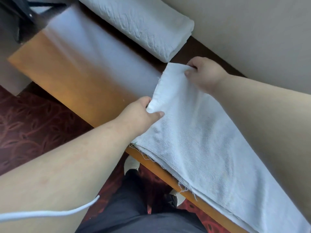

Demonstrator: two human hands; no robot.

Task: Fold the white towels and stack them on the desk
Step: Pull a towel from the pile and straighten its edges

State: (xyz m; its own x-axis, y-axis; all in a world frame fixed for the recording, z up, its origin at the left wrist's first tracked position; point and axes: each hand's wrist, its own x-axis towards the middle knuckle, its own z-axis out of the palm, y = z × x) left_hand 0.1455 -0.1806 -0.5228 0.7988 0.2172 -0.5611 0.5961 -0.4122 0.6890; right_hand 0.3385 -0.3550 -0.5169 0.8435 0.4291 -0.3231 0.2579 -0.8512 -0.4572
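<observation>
Closest to me are the person's dark trousers (134,207) and pale shoes (132,163) on a red patterned carpet (33,118), with a white cord (50,212) curving across the left forearm. Just beyond, the wooden desk (80,78) runs diagonally, its orange edge catching the light.

A white towel (193,140) lies along the near edge of the desk, already doubled into layers, with loose threads hanging off its frayed side. Both hands hold its far end. The left hand (141,113) pinches the near corner, thumb lying on top of the cloth and fingers tucked beneath it. The right hand (203,73) grips the far corner, fingers curled around the edge, lifting that end slightly off the desk.

Further back, just past the held end and nearly touching its corner, 1 folded towel (143,22) rests on the desk against the pale wall (252,31). At the far left stands something dark with black legs (25,14), too blurred to identify.
</observation>
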